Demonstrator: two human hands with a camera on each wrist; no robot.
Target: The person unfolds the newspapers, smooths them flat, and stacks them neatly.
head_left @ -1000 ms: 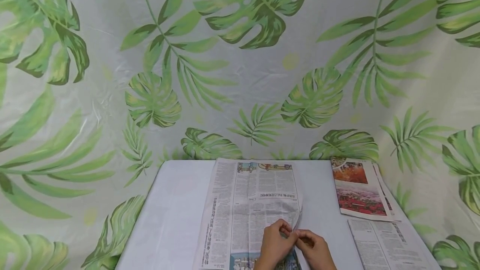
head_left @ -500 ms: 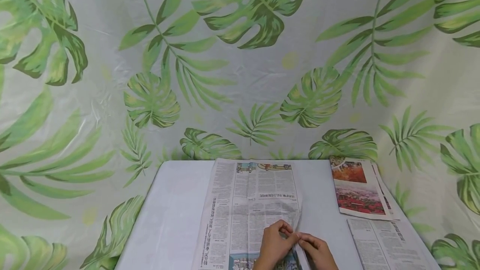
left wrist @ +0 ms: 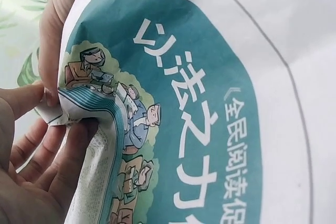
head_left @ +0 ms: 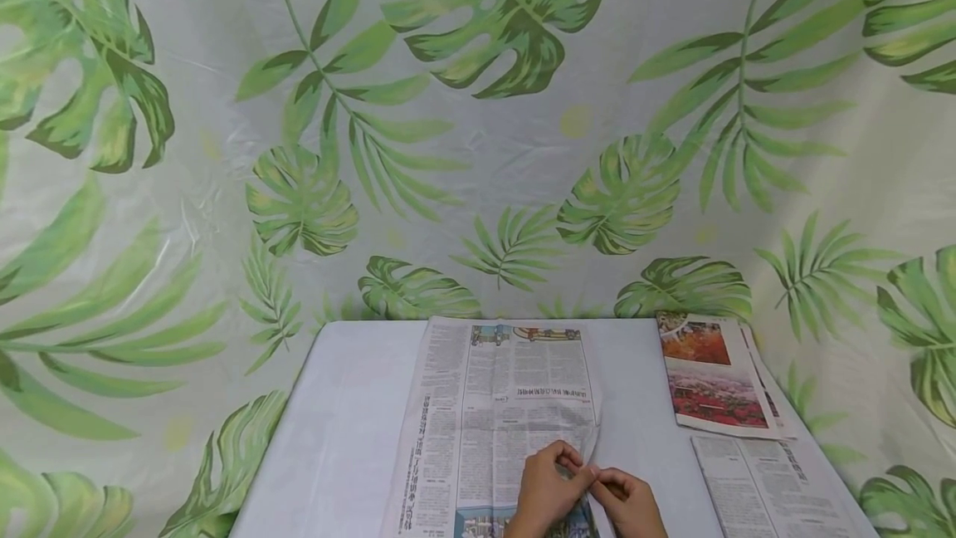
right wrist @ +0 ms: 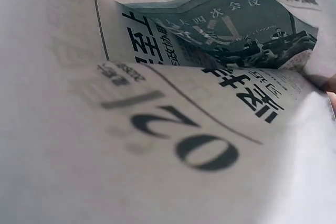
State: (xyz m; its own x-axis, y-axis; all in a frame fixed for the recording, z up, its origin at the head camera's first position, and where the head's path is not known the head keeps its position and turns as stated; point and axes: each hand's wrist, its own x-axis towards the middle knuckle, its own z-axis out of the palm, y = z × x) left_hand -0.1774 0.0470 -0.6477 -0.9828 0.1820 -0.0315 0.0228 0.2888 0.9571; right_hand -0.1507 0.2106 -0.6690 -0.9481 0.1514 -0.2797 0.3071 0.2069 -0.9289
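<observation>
Head view: over at the right of the table (head_left: pixel 336 422) lie photo-covered papers (head_left: pixel 719 388) and grey newsprint (head_left: pixel 769 484); left hand (head_left: pixel 547 481) and right hand (head_left: pixel 629 501) pinch the central newspaper (head_left: pixel 493 413), its near end cut off.

On the left of the tabletop (head_left: pixel 336 422), a wide strip lets a hand pass. A narrower strip runs between the large newspaper (head_left: pixel 470 405) and the far-right colour paper (head_left: pixel 717 393) and near-right newsprint (head_left: pixel 769 484); the right hand (head_left: pixel 631 503) narrows its near end. The left hand (head_left: pixel 548 484) meets the right one, closing the way between them. Behind the far edge, the leaf-patterned sheet (head_left: pixel 515 173) stands as a barrier
</observation>
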